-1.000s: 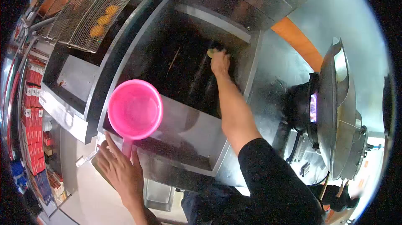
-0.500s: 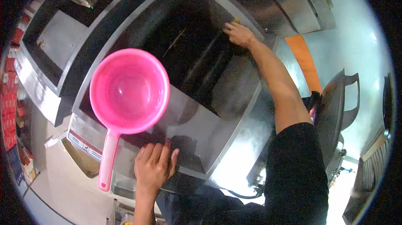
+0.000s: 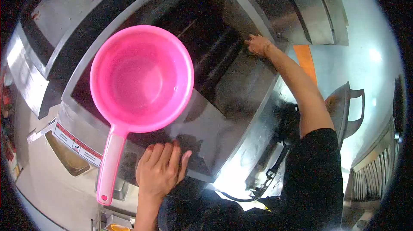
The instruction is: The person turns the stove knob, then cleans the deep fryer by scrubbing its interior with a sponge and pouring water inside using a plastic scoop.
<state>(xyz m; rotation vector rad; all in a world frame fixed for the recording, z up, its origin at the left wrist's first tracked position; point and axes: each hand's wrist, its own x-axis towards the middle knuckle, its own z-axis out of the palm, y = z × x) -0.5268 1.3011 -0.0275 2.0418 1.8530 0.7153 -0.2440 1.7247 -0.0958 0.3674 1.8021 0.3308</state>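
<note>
A deep metal vat point(image 3: 241, 89), dark inside, takes up the middle of the view. My right hand point(image 3: 259, 45) reaches into it, fingers bent close to the far right wall. Whatever lies under those fingers is hidden. Nearer to me, my left hand point(image 3: 161, 166) is closed over the vat's front edge, knuckles up and thumb toward the right. A pink plastic dipper point(image 3: 142, 78) sits over the vat's left front part, its handle point(image 3: 111, 166) sticking out toward me, just left of my left hand. Neither hand touches the dipper.
A second metal-rimmed vat point(image 3: 64, 5) stands at the upper left. A warning label point(image 3: 77, 145) is on the front panel. On the right are a large wok-like pan point(image 3: 340, 106) with a loop handle, and an orange strip point(image 3: 305, 63) on the wall.
My right hand has shifted slightly right and down along the vat's wall. A yellow bit seen by its fingers before is now out of sight. The whole view has shifted; the dipper looks larger.
</note>
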